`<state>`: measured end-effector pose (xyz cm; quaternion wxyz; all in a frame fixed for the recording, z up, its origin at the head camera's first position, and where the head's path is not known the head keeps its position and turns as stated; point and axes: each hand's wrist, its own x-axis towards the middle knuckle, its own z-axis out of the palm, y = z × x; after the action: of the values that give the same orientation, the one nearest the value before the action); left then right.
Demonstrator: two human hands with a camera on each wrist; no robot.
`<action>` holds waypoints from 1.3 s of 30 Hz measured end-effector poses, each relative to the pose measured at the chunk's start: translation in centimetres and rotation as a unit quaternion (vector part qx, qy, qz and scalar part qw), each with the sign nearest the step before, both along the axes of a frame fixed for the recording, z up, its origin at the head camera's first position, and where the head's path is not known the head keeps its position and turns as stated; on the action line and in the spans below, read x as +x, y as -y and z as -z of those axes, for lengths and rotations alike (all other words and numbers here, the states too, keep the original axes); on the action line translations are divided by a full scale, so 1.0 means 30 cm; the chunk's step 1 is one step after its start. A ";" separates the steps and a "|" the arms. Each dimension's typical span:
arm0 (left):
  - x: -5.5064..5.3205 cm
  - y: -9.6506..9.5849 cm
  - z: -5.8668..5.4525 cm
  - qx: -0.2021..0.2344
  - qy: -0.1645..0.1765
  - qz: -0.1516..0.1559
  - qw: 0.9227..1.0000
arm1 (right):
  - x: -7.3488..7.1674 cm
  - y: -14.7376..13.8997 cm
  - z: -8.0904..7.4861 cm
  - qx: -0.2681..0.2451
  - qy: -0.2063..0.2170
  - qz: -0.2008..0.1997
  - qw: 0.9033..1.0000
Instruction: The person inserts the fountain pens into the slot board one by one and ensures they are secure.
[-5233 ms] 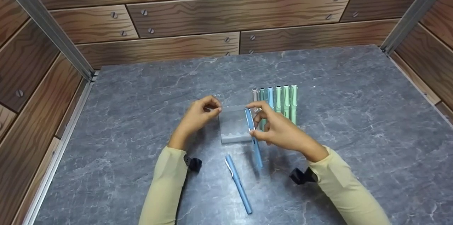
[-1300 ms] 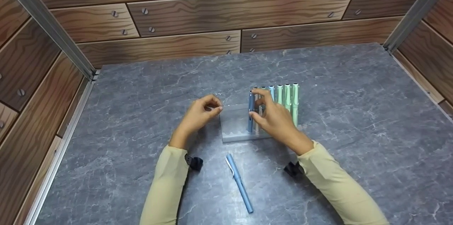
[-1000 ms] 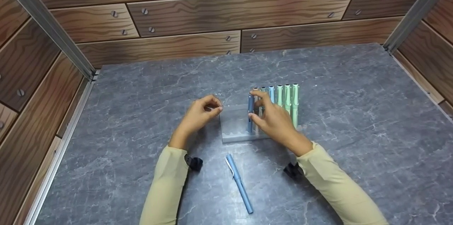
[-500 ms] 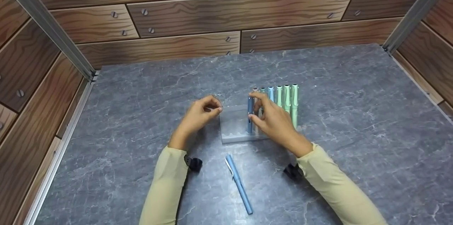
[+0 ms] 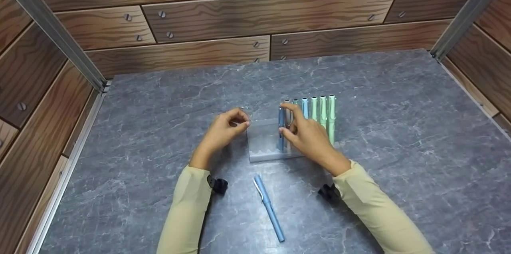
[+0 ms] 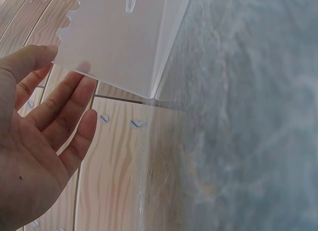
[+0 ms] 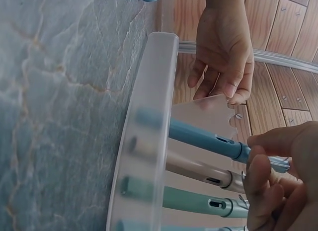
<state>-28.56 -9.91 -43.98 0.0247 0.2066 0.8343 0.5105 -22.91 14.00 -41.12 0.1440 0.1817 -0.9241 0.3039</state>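
Observation:
A frosted clear pen stand [image 5: 262, 136] with a notched edge stands mid-table. My left hand [image 5: 223, 131] pinches its left side edge between thumb and fingers, as the left wrist view of the stand [image 6: 112, 42] shows. With thumb and fingertips, my right hand [image 5: 313, 140] holds a blue pen [image 7: 203, 138] upright in the stand, its lower end behind the frosted front lip. Beside that pen stand a greyish-brown pen [image 7: 194, 167] and a dark green pen [image 7: 191, 199], partly hidden by my right hand in the head view. Another blue pen [image 5: 270, 210] lies loose in front.
Further right in the stand are a light blue pen [image 5: 305, 107] and several light green pens [image 5: 331, 120]. The grey marbled table [image 5: 159, 126] is bounded by wood-patterned walls [image 5: 271, 18] with metal corner posts [image 5: 52, 26].
Earlier the right hand held the blue pen tilted before the stand; now it is upright in the stand, left of the brown one, slightly lower than a second ago. The left hand stayed put.

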 end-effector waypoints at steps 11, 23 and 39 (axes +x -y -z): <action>0.008 0.001 -0.006 -0.007 -0.006 -0.002 1.000 | -0.015 0.006 -0.004 0.019 0.031 0.006 0.999; 0.008 0.001 -0.006 -0.003 -0.016 0.007 1.000 | -0.035 0.017 -0.009 0.040 0.057 0.014 0.997; 0.005 0.001 -0.005 0.002 -0.013 0.008 1.000 | -0.037 0.023 -0.006 0.044 0.054 0.018 0.997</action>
<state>-28.43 -9.95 -43.82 0.0177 0.2195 0.8318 0.5095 -24.02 13.30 -40.93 0.0918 0.1543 -0.9460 0.2700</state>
